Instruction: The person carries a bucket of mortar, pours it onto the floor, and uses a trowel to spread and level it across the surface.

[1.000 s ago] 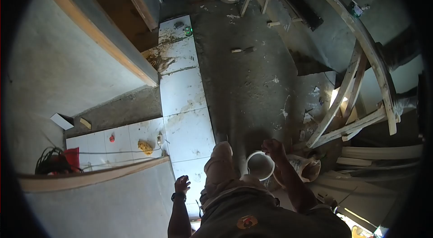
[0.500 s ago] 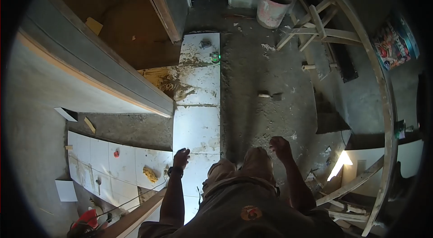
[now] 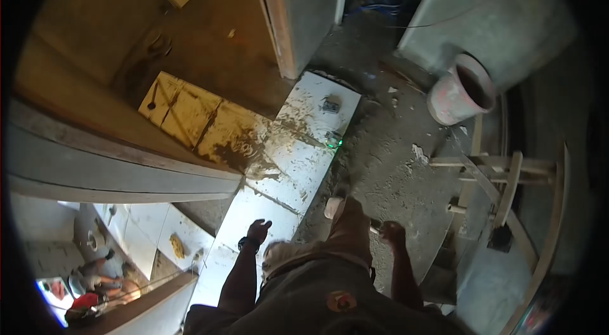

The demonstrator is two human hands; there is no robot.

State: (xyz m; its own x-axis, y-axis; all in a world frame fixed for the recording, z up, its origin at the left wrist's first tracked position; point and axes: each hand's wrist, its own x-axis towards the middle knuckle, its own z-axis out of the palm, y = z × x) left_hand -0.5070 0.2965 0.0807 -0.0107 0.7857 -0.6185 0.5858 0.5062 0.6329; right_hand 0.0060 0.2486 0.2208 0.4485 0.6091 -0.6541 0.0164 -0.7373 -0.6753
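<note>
My left hand hangs above the white floor tiles, its fingers loosely bent and apart, holding nothing. A dark band circles that wrist. On the other side of my body, my right hand hangs over the rough grey floor, fingers half curled, with no object visible inside. A small pale object shows just left of it, partly hidden. Further up the tile strip, a device with green lights sits at the tile edge, near a small grey object. Brown mortar smears cover several tiles.
A stained pinkish bucket stands at upper right, above a wooden frame. A wall edge juts in from the left. Another person is at lower left, beyond a wooden beam. A yellow sponge-like piece lies on tiles.
The view has turned and moved forward, so the tile strip now runs diagonally. The bucket is further right. A person and more tiles in the side room have come into view.
</note>
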